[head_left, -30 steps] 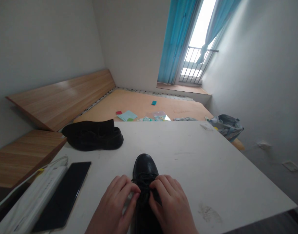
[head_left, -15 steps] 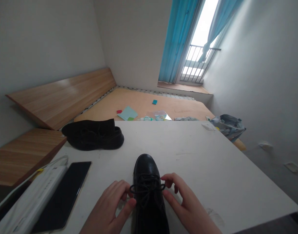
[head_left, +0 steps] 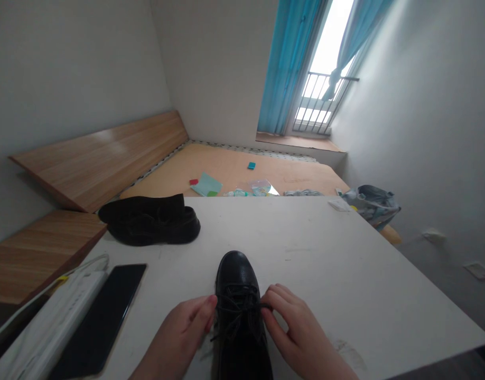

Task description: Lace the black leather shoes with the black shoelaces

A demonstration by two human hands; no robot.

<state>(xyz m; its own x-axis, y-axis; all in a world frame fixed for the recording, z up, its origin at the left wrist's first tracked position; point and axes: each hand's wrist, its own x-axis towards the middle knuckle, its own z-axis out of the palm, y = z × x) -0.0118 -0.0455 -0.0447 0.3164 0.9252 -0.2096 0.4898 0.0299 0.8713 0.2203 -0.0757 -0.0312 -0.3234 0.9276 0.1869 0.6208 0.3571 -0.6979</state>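
Note:
A black lace-up shoe (head_left: pixel 238 274) stands on the white table (head_left: pixel 329 264), toe pointing away from me. My left hand (head_left: pixel 183 332) rests against the shoe's left side, fingers curled, pinching a black lace (head_left: pixel 242 306). My right hand (head_left: pixel 298 327) is on the shoe's right side, thumb and forefinger pinched on the lace's other end. A second black shoe (head_left: pixel 149 219) lies on its side at the table's far left.
A dark phone (head_left: pixel 103 316) and a white power strip (head_left: pixel 48 327) lie at the left front. A wooden cabinet (head_left: pixel 32 253) stands left of the table. Beyond the table a bare bed board (head_left: pixel 242 171) carries small packets and paper. A bag (head_left: pixel 371 203) sits at right.
Both hands drew apart from the middle of the shoe, pulling the lace ends outward, then came back in against its sides. The view shifted slightly.

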